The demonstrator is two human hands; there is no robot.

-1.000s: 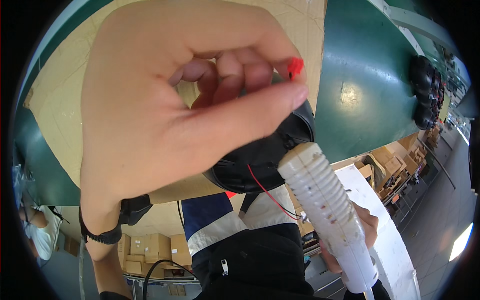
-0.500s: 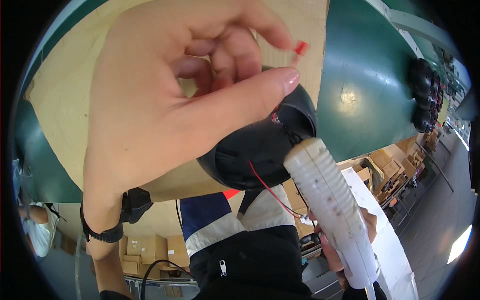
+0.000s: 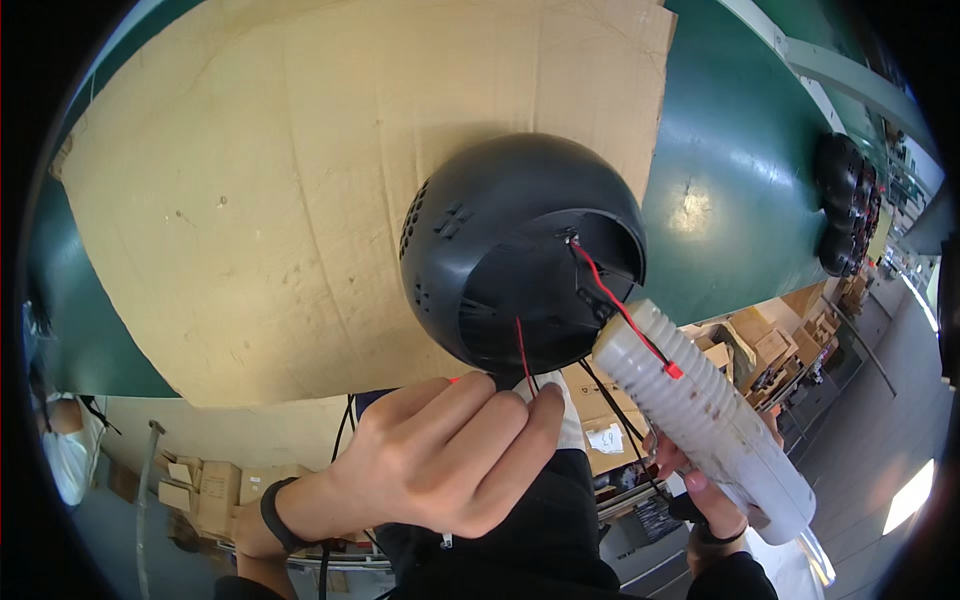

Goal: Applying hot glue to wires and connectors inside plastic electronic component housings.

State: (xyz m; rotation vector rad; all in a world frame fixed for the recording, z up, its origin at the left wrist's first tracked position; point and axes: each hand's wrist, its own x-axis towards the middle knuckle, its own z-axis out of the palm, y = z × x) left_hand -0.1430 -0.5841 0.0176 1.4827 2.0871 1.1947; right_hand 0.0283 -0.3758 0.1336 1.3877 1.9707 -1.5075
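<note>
Head view: a green surface point(image 3: 740, 140) is stretching out behind and to both sides of the black round shell point(image 3: 500, 190), which is serving as the landmark here. A cardboard sheet point(image 3: 260, 200) is covering much of that surface, and the shell is sitting at its near edge, its hollow opening facing the person. A row of dark rounded parts point(image 3: 848, 205) is standing well to the right of the shell. The left hand point(image 3: 455, 455) is hovering just below the shell, its fingers curling close together; their tips are hiding, so whether they are clamping anything cannot be told. A whitish ribbed tool point(image 3: 715, 430) is slanting down and right from the shell's lower right rim. The right hand point(image 3: 712, 502) is staying below and right of the shell, its fingers wrapping around the tool. A thick red wire point(image 3: 610, 292) is coming out of the shell's opening, and a thin red wire point(image 3: 521, 345) is running from its lower part to the left fingers. A small red connector point(image 3: 674, 370) is ending the thick wire, overlying the tool.
</note>
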